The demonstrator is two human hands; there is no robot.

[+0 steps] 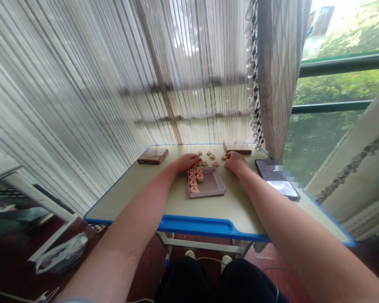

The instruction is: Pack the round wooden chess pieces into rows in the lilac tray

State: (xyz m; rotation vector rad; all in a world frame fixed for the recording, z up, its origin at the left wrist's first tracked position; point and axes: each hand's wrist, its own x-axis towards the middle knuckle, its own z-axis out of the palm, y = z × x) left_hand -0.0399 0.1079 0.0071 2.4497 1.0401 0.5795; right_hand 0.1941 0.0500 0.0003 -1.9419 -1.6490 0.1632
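Note:
An open shallow box lies on the desk, with several round Chinese chess pieces bearing red characters along its left side. Behind the box, more loose pieces are scattered on the desktop. My left hand is at the box's far left corner, its fingers closed around a chess piece among the loose ones. Over to the right, my right hand pinches another chess piece at the desktop. The fingers partly cover both pieces.
A flat box sits at the desk's back left, another at its back right. A phone or tablet lies by the right edge. Blue trim borders the desk. Curtains hang behind; a plastic bag is on the floor.

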